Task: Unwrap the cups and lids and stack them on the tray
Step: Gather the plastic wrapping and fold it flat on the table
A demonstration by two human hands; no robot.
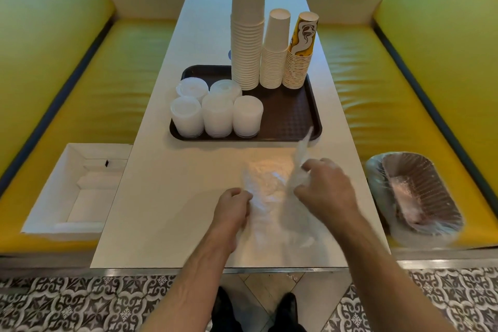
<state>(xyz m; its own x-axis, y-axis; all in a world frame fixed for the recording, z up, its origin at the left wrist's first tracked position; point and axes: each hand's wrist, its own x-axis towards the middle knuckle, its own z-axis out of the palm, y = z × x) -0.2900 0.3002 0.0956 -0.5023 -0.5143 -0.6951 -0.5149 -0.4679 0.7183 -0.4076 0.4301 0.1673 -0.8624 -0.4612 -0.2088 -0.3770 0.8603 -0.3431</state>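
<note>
While both hands work at the near end of the tabletop (167, 210), a clear plastic wrapper (269, 197) lies crumpled between them, blurred and hard to trace at its edges. Its long axis runs roughly from the near edge toward the tray, and one loose end (303, 148) sticks up and away, tilted a little to the right, reaching the tray's near rim. The left hand (233, 210) has its fingers curled onto the wrapper's left side; this grip is closed on the plastic. The right hand (326, 188) pinches the raised strip between thumb and fingers, so that grip is closed on the wrapper too.

Farther along the tabletop sits the brown tray (291, 116), its long side lying across the table. On its far right part stand three stacks of upside-down paper cups, each upright: a tall white stack (248, 35) that runs out of the top of the view, a shorter white stack (275, 54) just beside it, and a yellow printed stack (300, 54) to the right. Five short stacks of translucent lids (218, 113) fill the tray's left part, touching one another.

A white cardboard box (75, 191) rests on the yellow bench seat at the left; a lined bin (415, 194) sits on the seat at the right
</note>
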